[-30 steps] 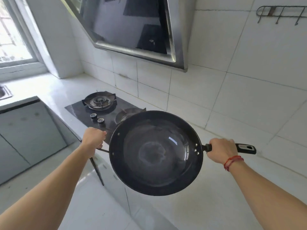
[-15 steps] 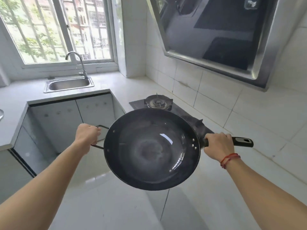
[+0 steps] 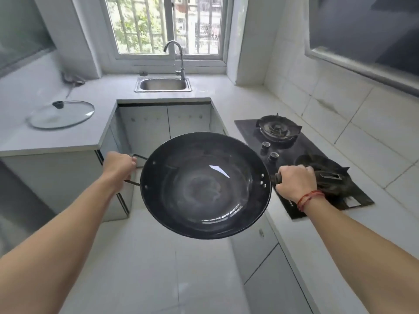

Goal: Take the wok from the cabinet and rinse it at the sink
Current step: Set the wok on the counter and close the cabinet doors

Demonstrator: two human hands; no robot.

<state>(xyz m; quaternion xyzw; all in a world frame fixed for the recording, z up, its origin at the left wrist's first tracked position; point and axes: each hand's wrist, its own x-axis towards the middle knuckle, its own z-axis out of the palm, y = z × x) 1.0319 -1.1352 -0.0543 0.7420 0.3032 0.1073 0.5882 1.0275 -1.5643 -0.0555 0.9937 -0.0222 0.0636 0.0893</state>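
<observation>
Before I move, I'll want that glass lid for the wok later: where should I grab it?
Take the knob from straight above. The lid lies flat on the counter, dome up, so its thin rim hugs the surface, while the knob stands proud on top, free all round.

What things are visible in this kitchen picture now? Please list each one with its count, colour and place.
wok: one, black, held up in the middle of the view
counter: one, white, along the walls
sink: one, steel, set in the counter under the window
tap: one, silver, behind the sink
lid: one, clear glass with dark knob, on the left counter
stove: one, black, on the right counter
window: one, white frame, back wall
left hand: one, grips the wok's loop handle
right hand: one, red string at wrist, grips the wok's long handle
</observation>
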